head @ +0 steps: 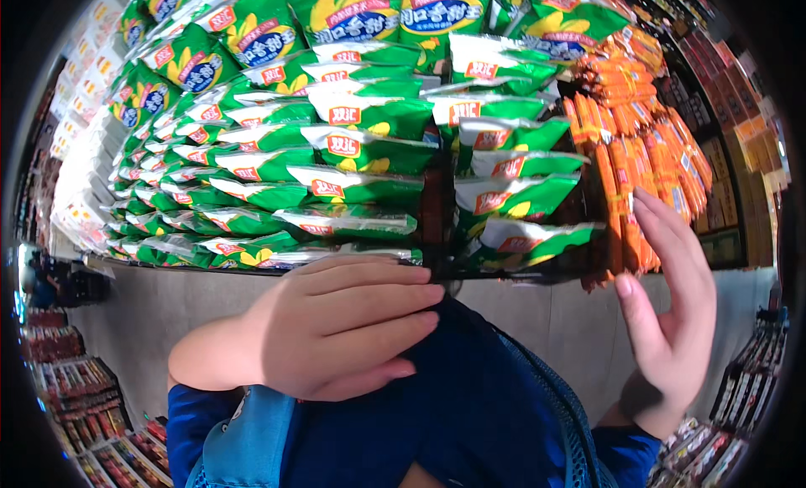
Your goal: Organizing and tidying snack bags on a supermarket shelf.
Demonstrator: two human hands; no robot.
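Note:
My left hand (352, 327) hangs in front of my body, back of the hand up, with fingers extended and nothing visible in it. Just beyond it is the front of several rows of green-and-white bags (371, 151) with corn cobs printed on them. My right hand (677, 311) is at the right, thumb and fingers apart, beside stacked orange packs of sausages (630, 173). Its fingertips overlap the nearest packs in view; whether they touch cannot be told. A shorter row of the same green bags (519, 185) stands between the hands, behind a dark gap.
White packages (82, 167) are stacked at the left of the display. A dark front edge (504, 276) borders it. Grey floor (208, 305) lies beneath my arms. Shelves of goods (94, 393) rise behind me on the left, with cartons (755, 148) at the far right.

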